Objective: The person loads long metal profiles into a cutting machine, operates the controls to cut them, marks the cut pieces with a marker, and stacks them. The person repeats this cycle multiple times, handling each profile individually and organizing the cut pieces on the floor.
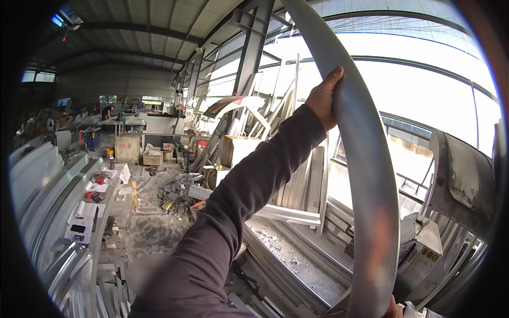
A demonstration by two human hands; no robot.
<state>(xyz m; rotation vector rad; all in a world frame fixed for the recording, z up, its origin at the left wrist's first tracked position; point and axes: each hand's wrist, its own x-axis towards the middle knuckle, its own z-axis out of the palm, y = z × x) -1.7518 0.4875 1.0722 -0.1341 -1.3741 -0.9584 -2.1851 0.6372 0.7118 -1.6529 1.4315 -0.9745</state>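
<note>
A long, wide aluminium profile (366, 159) with a smooth grey face stands upright before me, running from the top edge of the head view to the bottom. My left arm reaches up across the middle. With its thumb on the near face, my left hand (324, 98) grips the profile's left edge; its other fingers are hidden behind the metal. At the lower border, a small part of my right hand (393, 309) shows around the profile's right edge, closed on it. The rest of that hand is out of sight.
A machine with a dark raised hood (461, 180) stands close on the right. Long metal profiles (40, 185) are stacked at left, beside papers and a phone (78, 228). Offcuts (183, 193) litter the floor. A person (108, 112) bends over a far table.
</note>
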